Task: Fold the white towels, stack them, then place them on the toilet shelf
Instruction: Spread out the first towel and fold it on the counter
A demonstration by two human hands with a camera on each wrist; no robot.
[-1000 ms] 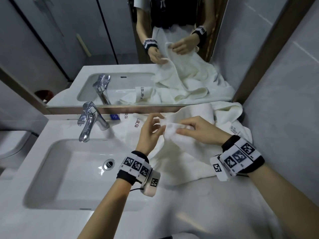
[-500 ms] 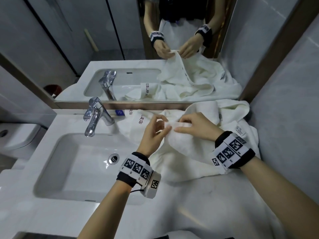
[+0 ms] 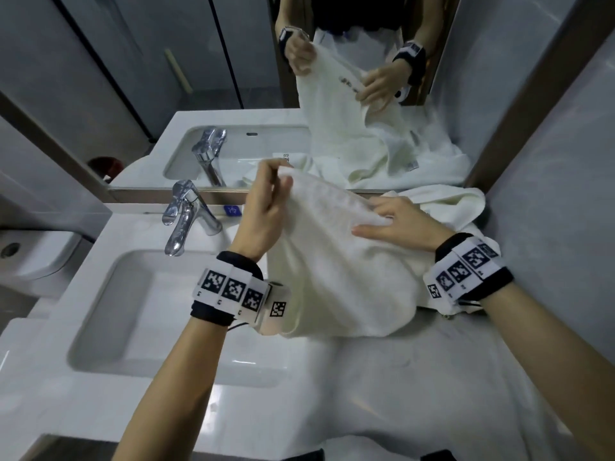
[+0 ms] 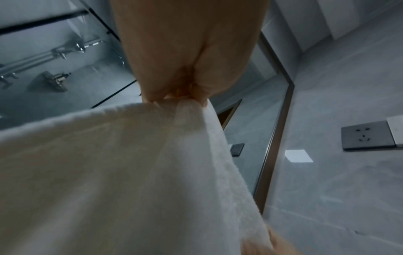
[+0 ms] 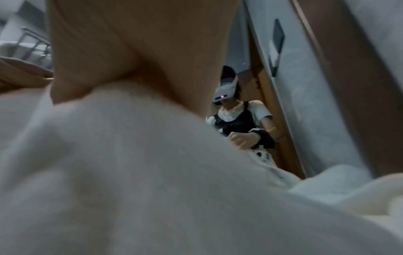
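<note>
A white towel point(image 3: 336, 261) hangs lifted above the counter to the right of the sink. My left hand point(image 3: 266, 207) pinches its top corner and holds it up near the mirror; the left wrist view shows the same towel point(image 4: 130, 172) bunched under my left hand's fingertips point(image 4: 185, 93). My right hand point(image 3: 396, 224) grips the towel's upper edge further right, fingers curled into the cloth. In the right wrist view the towel point(image 5: 152, 172) fills the frame below my palm. More white towels point(image 3: 446, 204) lie crumpled behind, against the mirror and right wall.
A white sink basin point(image 3: 159, 314) with a chrome tap point(image 3: 186, 217) is at the left. The white counter point(image 3: 399, 394) runs along the front. A toilet point(image 3: 36, 257) stands at the far left. A mirror point(image 3: 233, 88) backs the counter; a grey wall point(image 3: 559, 194) closes the right side.
Both hands were pinching the towel close together low over the pile. My left hand has since risen and moved left with a corner, spreading the towel out between the hands.
</note>
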